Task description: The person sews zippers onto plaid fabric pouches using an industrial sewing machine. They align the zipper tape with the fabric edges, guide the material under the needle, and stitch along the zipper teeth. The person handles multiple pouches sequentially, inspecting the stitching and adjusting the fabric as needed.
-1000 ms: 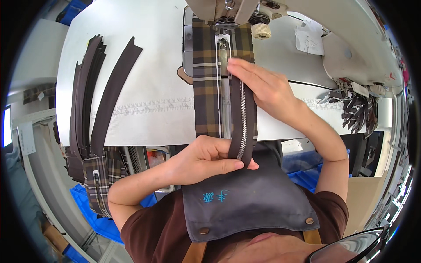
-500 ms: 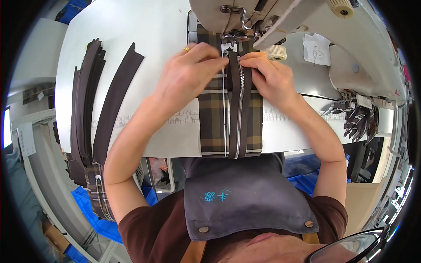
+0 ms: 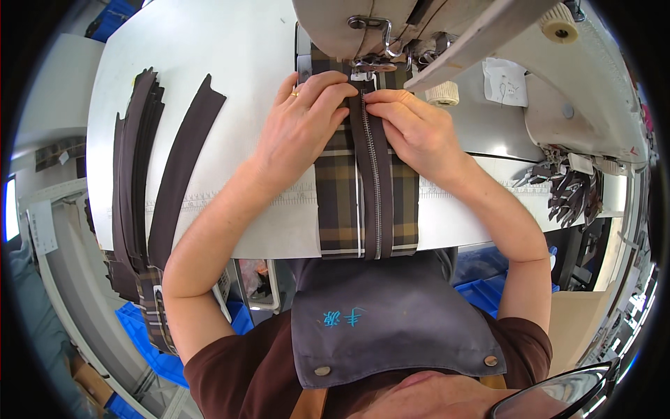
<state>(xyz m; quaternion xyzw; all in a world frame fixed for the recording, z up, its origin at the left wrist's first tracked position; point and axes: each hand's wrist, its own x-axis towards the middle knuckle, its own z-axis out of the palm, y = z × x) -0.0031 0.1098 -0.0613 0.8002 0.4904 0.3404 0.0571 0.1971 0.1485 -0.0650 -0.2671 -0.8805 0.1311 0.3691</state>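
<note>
A dark brown zipper [image 3: 377,202] with metal teeth lies lengthwise along a brown and black plaid fabric strip [image 3: 335,209]. Their upper ends meet under the presser foot [image 3: 375,68] of a sewing machine. At the zipper's left edge, just below the foot, my left hand [image 3: 305,115] has bent fingers, with the tips pressed on the tape and thumb tucked in close. My right hand [image 3: 417,126] pinches the same zipper from the right, thumb and forefinger at the teeth. A white line runs down the plaid beside the zipper.
The machine head [image 3: 488,49] overhangs the hands. Left on the white table [image 3: 272,223] lie a stack of dark zipper tapes [image 3: 136,167] and a single tape [image 3: 185,160]. Loose dark pieces [image 3: 576,195] hang at the right. A blue bin [image 3: 150,346] is below the table.
The zipper's upper end has shifted left toward the white line, and its teeth now look closed together. My left fingers have settled on its edge; my right hand has moved slightly left.
</note>
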